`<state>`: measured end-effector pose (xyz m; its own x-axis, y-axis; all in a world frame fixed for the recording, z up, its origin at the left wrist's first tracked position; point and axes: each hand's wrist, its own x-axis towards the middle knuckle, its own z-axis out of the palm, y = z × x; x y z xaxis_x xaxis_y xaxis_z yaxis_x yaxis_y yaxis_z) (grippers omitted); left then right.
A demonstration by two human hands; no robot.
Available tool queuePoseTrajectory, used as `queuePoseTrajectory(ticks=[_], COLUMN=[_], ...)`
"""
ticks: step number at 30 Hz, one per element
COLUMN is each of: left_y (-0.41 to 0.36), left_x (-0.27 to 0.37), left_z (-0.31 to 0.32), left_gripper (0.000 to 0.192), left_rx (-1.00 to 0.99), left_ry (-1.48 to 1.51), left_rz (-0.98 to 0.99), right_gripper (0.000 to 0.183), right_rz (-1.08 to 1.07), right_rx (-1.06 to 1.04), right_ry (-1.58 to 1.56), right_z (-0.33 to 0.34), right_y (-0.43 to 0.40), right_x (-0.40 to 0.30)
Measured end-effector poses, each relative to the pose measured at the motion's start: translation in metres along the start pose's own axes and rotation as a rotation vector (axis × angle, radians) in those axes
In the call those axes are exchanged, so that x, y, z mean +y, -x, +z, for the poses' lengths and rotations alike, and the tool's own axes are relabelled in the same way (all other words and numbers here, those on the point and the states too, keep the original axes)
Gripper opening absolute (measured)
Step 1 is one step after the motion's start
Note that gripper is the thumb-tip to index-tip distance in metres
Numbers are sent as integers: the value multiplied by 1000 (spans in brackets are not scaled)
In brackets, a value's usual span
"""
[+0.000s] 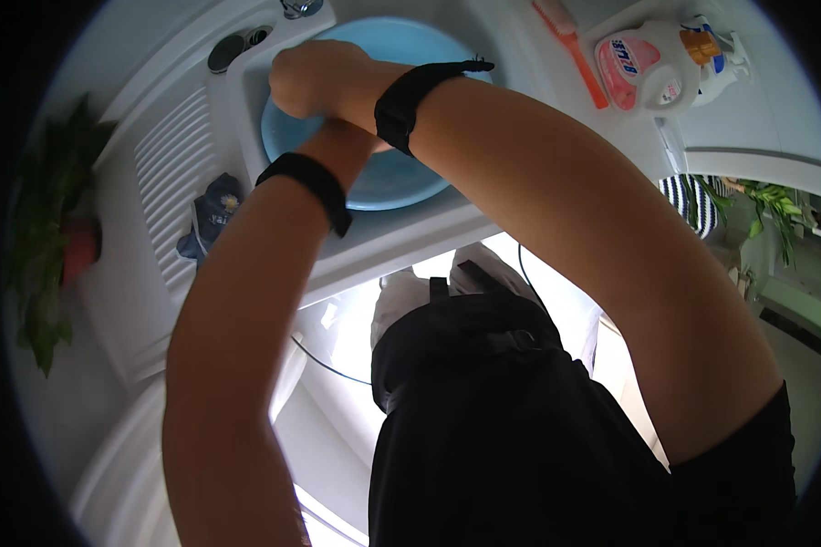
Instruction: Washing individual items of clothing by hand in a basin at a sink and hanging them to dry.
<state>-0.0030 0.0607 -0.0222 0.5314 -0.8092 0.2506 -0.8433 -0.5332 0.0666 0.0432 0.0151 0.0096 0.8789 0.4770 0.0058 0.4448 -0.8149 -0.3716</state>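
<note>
A light blue plastic basin (410, 179) sits in the white sink (246, 102) before me. Over the basin my forearms cross, each with a black strap at the wrist. My right hand (320, 76) is curled, its back towards me, near the basin's left side; its fingers are turned away, so anything in them is hidden. Beneath my right wrist lies my left hand (383, 145), with only a sliver of it showing. Beside my left forearm, a dark blue cloth item (217, 208) with a small flower and lettering rests on the ribbed washboard (174, 184).
An orange-red brush (575, 58) lies on the right ledge, alongside a detergent bottle (646, 65) and a white spray bottle (722, 75). The faucet (302, 7) is at the top. A potted plant (48, 232) stands far left. A dark cable (328, 367) runs below the sink.
</note>
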Motion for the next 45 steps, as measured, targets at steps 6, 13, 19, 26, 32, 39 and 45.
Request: queuePoseTrajectory(ticks=[6, 13, 19, 26, 32, 39, 45], left_y=[-38, -20, -22, 21, 55, 132, 144], left_x=[15, 43, 129, 223, 306, 428, 513], left_z=[-11, -47, -77, -105, -139, -198, -228], left_gripper=[14, 24, 76, 27, 38, 33, 32], left_rx=[-111, 1098, 1271, 1417, 1571, 1791, 1587], left_ry=[-138, 1040, 1712, 1360, 1162, 692, 577], left_rz=[-265, -1149, -1088, -1111, -990, -1181, -1357], right_gripper=[55, 52, 47, 51, 51, 55, 68], right_rz=[227, -183, -103, -118, -412, -62, -840], right_rx=[-294, -151, -44, -320, -194, -573, -494], right_ry=[-382, -746, -1041, -1424, -1393, -1577, -1079], right_z=[-66, -55, -81, -93, -87, -71, -81], right_y=[22, 146, 175, 216, 271, 344, 425], right_x=[78, 87, 77, 46, -5, -23, -121])
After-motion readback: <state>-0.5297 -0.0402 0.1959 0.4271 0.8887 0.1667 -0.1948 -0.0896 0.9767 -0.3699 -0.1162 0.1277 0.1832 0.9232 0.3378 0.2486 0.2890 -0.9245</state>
